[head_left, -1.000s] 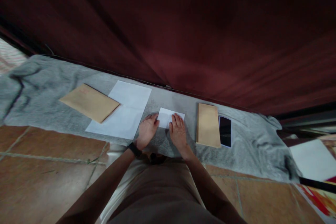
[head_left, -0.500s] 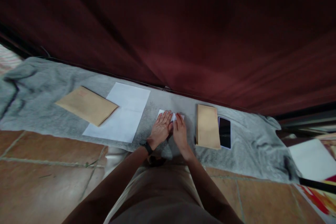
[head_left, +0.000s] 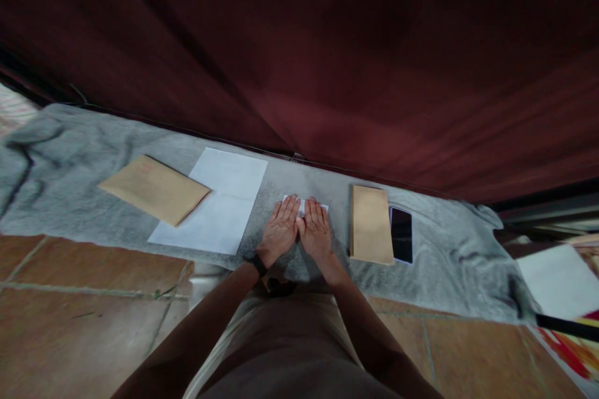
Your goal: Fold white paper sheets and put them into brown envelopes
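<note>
Under both palms lies a small white folded paper [head_left: 302, 204], mostly covered, with only its upper edge and corners showing. My left hand [head_left: 279, 225], a dark watch at its wrist, rests flat on the paper's left part with fingers stretched out. Beside it my right hand [head_left: 316, 228] presses flat on the right part, fingers extended as well. The thumbs nearly meet in the middle. To the left, a large white sheet [head_left: 229, 199] has brown envelopes [head_left: 152, 187] overlapping its left side. Right of my hands stands a stack of brown envelopes [head_left: 372, 224].
A dark-screened phone [head_left: 401, 235] lies against the right envelope stack. Grey cloth [head_left: 449, 255] covers the long narrow surface. A dark red curtain [head_left: 299, 75] hangs along its far edge. Tiled floor [head_left: 70, 312] shows in front, and a white sheet [head_left: 559, 283] is at far right.
My right hand has turned from resting on its side to lying palm down with fingers spread flat on the paper. My left hand has shifted slightly left.
</note>
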`<state>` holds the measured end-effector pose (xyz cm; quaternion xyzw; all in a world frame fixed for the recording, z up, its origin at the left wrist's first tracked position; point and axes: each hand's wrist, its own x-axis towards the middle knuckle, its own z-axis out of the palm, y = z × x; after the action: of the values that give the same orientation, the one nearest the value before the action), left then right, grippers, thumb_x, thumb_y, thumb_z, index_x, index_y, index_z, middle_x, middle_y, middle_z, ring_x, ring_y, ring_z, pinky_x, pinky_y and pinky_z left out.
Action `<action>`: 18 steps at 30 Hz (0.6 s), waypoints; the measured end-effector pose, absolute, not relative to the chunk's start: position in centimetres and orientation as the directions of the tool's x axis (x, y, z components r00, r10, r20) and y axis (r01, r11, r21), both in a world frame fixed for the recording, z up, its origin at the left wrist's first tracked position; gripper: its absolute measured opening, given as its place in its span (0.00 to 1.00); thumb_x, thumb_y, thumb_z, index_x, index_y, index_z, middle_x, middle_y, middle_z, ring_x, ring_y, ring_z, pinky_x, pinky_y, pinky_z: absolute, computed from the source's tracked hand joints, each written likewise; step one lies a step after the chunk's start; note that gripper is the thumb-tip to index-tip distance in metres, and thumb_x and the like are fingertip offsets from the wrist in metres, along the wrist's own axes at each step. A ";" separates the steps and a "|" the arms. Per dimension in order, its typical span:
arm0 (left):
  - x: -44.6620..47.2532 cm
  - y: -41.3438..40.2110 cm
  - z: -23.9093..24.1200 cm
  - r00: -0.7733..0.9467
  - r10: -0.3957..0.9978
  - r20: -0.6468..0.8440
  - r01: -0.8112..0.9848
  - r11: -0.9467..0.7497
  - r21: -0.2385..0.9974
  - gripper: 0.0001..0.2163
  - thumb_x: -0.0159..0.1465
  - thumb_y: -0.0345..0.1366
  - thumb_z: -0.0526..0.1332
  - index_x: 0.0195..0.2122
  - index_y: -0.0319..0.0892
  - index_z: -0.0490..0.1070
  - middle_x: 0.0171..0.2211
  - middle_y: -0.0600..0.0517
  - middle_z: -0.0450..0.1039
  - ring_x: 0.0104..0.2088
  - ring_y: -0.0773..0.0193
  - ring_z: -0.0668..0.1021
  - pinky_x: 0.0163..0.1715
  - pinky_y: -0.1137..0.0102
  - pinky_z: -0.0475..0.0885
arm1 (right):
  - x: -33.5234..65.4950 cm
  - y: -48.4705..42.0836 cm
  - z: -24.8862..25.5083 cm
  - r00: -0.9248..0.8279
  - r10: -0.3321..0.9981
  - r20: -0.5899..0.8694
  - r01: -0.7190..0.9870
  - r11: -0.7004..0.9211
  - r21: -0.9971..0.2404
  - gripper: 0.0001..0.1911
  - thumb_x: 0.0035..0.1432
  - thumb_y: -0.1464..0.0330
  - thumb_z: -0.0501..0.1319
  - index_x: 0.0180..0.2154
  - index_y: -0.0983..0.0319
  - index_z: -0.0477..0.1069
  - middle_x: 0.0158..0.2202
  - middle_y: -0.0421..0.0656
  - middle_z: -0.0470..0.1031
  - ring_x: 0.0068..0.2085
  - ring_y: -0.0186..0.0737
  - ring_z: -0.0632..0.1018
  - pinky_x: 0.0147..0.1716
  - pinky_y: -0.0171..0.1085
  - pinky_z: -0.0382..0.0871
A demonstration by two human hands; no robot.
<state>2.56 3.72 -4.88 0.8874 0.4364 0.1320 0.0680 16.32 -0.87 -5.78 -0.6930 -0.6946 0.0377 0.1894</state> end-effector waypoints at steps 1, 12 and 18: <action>2.3 3.7 -4.8 0.579 0.796 0.175 0.761 -0.605 0.235 0.28 0.73 0.32 0.45 0.73 0.30 0.54 0.74 0.39 0.53 0.75 0.52 0.54 0.73 0.53 0.51 | 16.5 -1.0 -5.9 0.034 0.975 0.218 0.953 0.034 -0.301 0.30 0.77 0.63 0.48 0.72 0.72 0.54 0.73 0.59 0.55 0.75 0.52 0.56 0.71 0.58 0.54; 0.5 3.4 -4.9 0.457 0.865 0.205 0.825 -0.499 0.264 0.28 0.75 0.38 0.45 0.73 0.30 0.54 0.73 0.37 0.56 0.74 0.51 0.58 0.73 0.52 0.53 | 17.9 -2.8 -6.6 0.142 0.956 0.257 0.961 -0.070 -0.269 0.35 0.77 0.58 0.48 0.72 0.77 0.50 0.73 0.65 0.53 0.74 0.56 0.56 0.71 0.57 0.55; 0.2 3.2 -4.8 0.363 0.904 0.227 0.831 -0.424 0.361 0.27 0.74 0.39 0.47 0.70 0.32 0.60 0.70 0.35 0.62 0.70 0.45 0.65 0.69 0.49 0.59 | 18.8 -3.9 -6.8 0.171 0.939 0.299 0.941 -0.066 -0.331 0.34 0.77 0.59 0.48 0.72 0.76 0.52 0.73 0.65 0.54 0.74 0.56 0.56 0.70 0.59 0.56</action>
<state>0.25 3.19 -4.84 0.8204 0.5285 0.1978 0.0924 18.80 -3.87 -6.81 -0.7300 -0.6439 -0.0027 0.2292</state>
